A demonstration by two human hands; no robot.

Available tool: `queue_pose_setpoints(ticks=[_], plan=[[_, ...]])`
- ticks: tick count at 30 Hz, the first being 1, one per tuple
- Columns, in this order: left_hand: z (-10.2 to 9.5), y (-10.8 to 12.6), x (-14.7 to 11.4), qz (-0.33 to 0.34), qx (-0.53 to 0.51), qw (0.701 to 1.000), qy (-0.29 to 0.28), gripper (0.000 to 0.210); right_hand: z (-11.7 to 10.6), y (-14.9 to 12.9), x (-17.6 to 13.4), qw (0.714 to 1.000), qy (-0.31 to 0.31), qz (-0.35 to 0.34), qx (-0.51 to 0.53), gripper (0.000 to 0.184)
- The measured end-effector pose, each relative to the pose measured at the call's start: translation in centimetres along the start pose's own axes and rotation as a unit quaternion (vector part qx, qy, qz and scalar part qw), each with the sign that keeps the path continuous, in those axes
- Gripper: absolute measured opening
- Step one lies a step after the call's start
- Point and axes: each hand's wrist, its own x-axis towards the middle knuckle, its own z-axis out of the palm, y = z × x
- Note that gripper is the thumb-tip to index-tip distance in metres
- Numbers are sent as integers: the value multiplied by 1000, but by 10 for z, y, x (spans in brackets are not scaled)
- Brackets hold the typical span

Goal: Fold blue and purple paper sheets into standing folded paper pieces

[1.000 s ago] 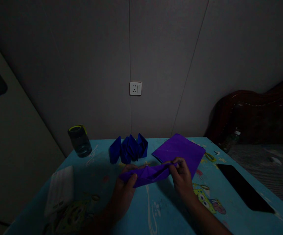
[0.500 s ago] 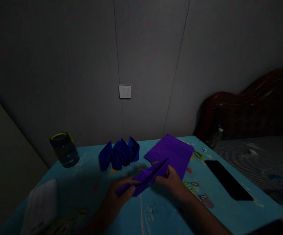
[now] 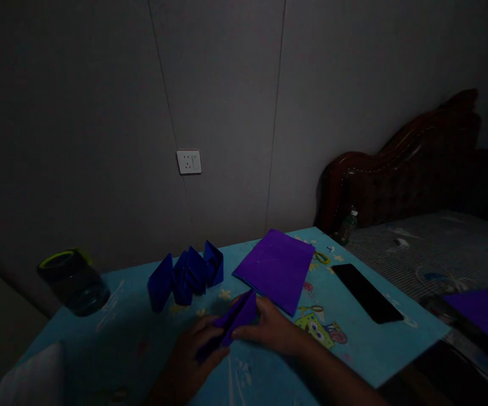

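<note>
Both hands grip a folded purple paper piece (image 3: pixel 244 317), boat-like with an open slit along its top, held just above the table. My left hand (image 3: pixel 193 352) closes on its near left end, thumb on the near side. My right hand (image 3: pixel 271 328) pinches its right end between thumb and fingers; some fingertips are hidden behind it. Beyond the hands, several dark blue folded paper pieces (image 3: pixel 193 273) stand in a row. A stack of purple paper sheets (image 3: pixel 275 273) lies flat behind my right hand.
A tinted cup (image 3: pixel 79 287) with a yellow-green rim stands at left, near a blurred white object (image 3: pixel 36 375). On the right of the blue tabletop (image 3: pixel 379 352) are yellow-handled scissors (image 3: pixel 322 257) and a flat black slab (image 3: pixel 366 293). A bed with a bottle (image 3: pixel 349 225) adjoins.
The view has swung to the right. The folded paper has turned to a steeper angle and looks more compact, with my hands closer together on it.
</note>
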Motion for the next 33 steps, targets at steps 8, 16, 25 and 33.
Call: queue_pose_setpoints(ticks=[8, 16, 25, 33], plan=[[14, 3, 7, -97, -84, 990, 61, 30, 15, 13, 6, 997, 41, -15, 67, 42], [22, 5, -5, -206, -142, 968, -33, 43, 14, -2, 1, 989, -26, -100, -108, 36], [20, 7, 1, -221, -122, 961, -114, 61, 6, -3, 4, 960, 26, -124, -250, 40], [26, 8, -17, -247, -118, 961, -47, 51, 20, 1, 3, 986, 44, -107, -117, 38]])
